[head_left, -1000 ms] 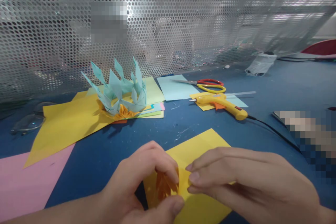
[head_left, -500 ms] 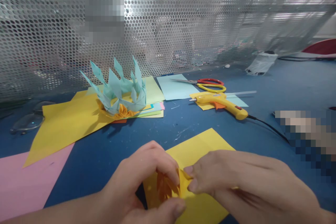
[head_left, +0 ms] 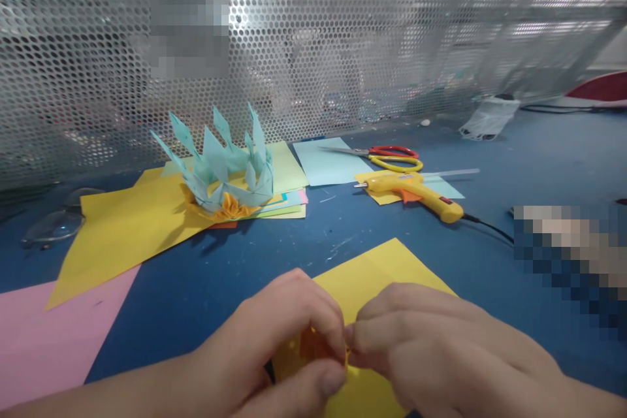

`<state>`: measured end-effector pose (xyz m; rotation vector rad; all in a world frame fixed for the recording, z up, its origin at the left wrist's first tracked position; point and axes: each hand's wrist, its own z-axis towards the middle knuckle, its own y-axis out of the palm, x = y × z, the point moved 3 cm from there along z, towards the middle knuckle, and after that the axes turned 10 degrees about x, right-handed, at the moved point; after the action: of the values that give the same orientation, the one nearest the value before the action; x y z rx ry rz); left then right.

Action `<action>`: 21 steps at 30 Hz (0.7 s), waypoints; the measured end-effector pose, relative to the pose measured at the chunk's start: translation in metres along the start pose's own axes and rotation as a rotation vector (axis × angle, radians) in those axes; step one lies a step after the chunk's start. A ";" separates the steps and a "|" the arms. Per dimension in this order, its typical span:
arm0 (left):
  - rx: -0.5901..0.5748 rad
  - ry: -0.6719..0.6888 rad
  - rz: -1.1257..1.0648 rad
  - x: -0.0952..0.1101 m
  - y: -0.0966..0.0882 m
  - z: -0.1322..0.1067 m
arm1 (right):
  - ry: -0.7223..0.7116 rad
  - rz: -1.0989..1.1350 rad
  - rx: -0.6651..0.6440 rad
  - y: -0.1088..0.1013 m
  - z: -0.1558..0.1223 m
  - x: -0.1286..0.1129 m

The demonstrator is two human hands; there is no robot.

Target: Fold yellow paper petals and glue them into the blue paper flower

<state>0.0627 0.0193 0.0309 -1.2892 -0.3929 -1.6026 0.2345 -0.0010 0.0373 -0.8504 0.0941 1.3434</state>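
Observation:
A small folded piece of orange-yellow paper (head_left: pixel 313 344) is pinched between my two hands, mostly covered by the fingers. My left hand (head_left: pixel 289 333) curls round it from the left, thumb below and index finger on top. From the right, my right hand (head_left: pixel 431 346) presses its fingertips against the paper's edge, right beside the left fingertips. Both hands are above a yellow sheet (head_left: pixel 392 268) lying on the blue table. Farther back stands a light-blue folded paper crown (head_left: pixel 218 173) with an orange paper flower (head_left: pixel 230 208) at its front.
Scissors (head_left: pixel 392 158) with red and yellow handles lie near a yellow glue gun (head_left: pixel 416 192), its cord running right. Glasses (head_left: pixel 53 228) rest at the left by a large yellow sheet (head_left: pixel 117 235) and a pink sheet (head_left: pixel 53 339). A perforated metal screen (head_left: pixel 313 32) borders the back.
My right hand has turned and closed in on my left fingertips. The folded paper between them is more hidden than before.

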 end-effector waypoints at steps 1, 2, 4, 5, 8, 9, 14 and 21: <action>0.001 -0.016 -0.013 -0.001 0.000 0.000 | -0.010 0.002 -0.004 0.001 -0.001 0.000; 0.011 -0.053 -0.019 -0.002 -0.001 0.000 | -0.017 0.008 0.001 0.002 -0.001 0.001; 0.024 -0.155 -0.023 -0.007 -0.001 -0.001 | -0.046 0.011 0.021 0.002 -0.002 0.002; 0.027 -0.197 -0.023 -0.009 -0.001 -0.001 | -0.051 0.008 0.029 0.002 -0.002 0.002; 0.049 -0.231 -0.023 -0.012 -0.001 0.001 | -0.029 -0.011 0.042 -0.001 -0.001 0.003; 0.061 -0.229 -0.022 -0.013 0.000 0.001 | -0.043 -0.018 0.042 -0.002 -0.001 0.003; 0.123 -0.248 -0.080 -0.017 -0.002 0.003 | -0.026 -0.038 -0.032 0.000 -0.001 0.003; 0.052 -0.357 -0.147 -0.021 -0.003 0.003 | -0.069 0.000 -0.004 0.002 0.001 0.002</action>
<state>0.0603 0.0330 0.0142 -1.5383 -0.7597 -1.4695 0.2333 0.0010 0.0362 -0.8065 0.0377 1.3714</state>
